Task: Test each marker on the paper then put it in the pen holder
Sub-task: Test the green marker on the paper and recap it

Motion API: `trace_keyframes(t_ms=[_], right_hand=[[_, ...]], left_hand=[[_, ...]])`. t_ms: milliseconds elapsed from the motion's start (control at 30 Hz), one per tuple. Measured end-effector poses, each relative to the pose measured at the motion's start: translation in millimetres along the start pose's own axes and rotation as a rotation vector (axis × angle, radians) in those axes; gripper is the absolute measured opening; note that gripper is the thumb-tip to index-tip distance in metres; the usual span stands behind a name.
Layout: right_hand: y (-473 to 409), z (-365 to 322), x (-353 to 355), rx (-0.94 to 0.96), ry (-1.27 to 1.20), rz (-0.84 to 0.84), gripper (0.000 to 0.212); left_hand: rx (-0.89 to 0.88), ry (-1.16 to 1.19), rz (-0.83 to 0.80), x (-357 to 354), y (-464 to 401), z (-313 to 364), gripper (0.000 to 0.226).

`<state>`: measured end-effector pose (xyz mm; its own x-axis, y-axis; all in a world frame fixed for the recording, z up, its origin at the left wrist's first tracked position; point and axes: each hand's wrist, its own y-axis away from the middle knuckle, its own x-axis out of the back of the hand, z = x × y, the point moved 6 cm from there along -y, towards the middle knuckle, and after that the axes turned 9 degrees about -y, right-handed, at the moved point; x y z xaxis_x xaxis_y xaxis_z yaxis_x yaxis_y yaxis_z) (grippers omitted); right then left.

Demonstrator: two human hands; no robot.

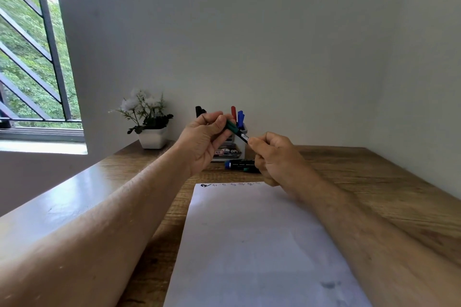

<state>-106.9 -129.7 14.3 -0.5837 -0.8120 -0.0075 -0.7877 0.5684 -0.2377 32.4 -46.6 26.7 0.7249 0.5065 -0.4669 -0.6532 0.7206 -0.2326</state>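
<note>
Both hands hold a green marker [237, 131] in the air above the paper [257, 239]: left hand [204, 137] grips the cap end, right hand [272, 154] pinches the barrel. An abrupt, possibly uncapping, tug could topple the pen holder [237, 144] just behind.

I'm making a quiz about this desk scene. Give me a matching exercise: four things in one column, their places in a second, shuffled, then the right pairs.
Things:
1. green marker
2. red marker
3. potted plant
4. sheet of paper

Places:
A. flat on the table near the person
B. standing in the pen holder
C. held between the left hand and right hand
D. on the table by the wall, near the window

Pairs: 1-C, 2-B, 3-D, 4-A
</note>
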Motion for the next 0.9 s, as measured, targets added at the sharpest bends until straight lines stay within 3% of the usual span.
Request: trace_keyframes(t_ms=[133, 300, 400, 533, 667, 900], right_hand=[[1, 5, -2, -0.063, -0.067, -0.003, 0.020], [3, 3, 4, 0.002, 0.239, 0.095, 0.032], [1, -2, 11, 0.097, 0.374, 0.191, 0.036], [-3, -5, 21, 0.219, 0.550, 0.334, 0.032], [-5, -8, 21, 0.297, 0.711, 0.328, 0.029], [-8, -7, 18, 0.285, 0.770, 0.303, 0.035]], left_hand=[[0.011, -0.034, -0.035, -2, 1, -5, 0.011], [0.039, -0.259, -0.072, -12, 4, -15, 0.051], [-0.078, -0.320, -0.007, -14, 4, -3, 0.054], [-0.362, -0.497, 0.126, -15, -2, 37, 0.053], [-0.628, -0.676, 0.233, -23, -18, 66, 0.053], [-0.712, -1.005, 0.279, -39, -52, 50, 0.055]])
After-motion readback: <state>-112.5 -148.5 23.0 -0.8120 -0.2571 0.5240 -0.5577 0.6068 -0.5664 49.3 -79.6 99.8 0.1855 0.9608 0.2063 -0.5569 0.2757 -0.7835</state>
